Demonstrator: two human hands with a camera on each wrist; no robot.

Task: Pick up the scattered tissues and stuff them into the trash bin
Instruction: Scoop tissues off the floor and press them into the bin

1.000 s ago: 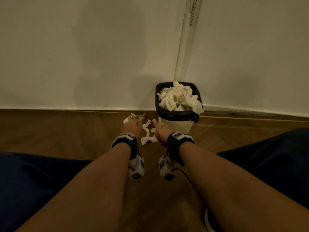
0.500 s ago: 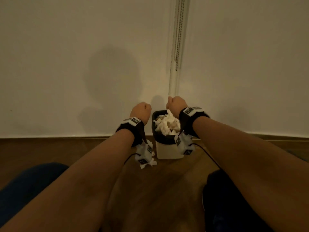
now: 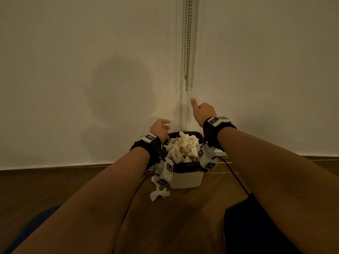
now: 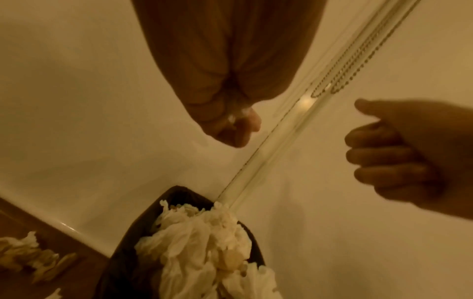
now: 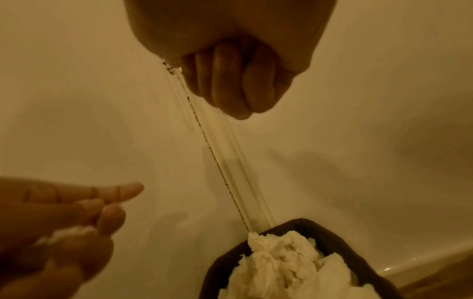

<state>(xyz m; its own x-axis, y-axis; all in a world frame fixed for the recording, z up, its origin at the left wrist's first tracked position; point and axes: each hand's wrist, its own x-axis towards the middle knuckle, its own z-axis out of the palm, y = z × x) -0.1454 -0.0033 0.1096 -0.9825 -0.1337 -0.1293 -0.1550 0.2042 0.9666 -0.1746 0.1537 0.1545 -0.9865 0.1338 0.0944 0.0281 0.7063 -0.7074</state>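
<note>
A white trash bin [image 3: 185, 180] with a black liner stands against the wall, heaped with crumpled tissues [image 3: 183, 147]. One tissue [image 3: 158, 194] lies on the floor at its front left, and more floor tissues [image 4: 25, 254] show in the left wrist view. My left hand [image 3: 161, 127] hovers above the bin's left rim. Its fingers curl round a small white scrap of tissue [image 5: 65, 235], with the index finger straighter. My right hand [image 3: 201, 110] is higher, above the bin's right side. It is curled in a fist [image 5: 238, 81] with the thumb sticking up, and I see nothing in it.
The white wall [image 3: 91, 70] rises right behind the bin, and a bead chain [image 3: 187, 52] hangs down it above the bin. The floor [image 3: 174, 226] is brown wood. My dark trouser legs [image 3: 256, 226] flank the lower corners. Wrist camera cables trail under both arms.
Both hands rose from the tissues on the floor to above the bin. Since half a second ago the right thumb has stuck out and the left fingers have loosened.
</note>
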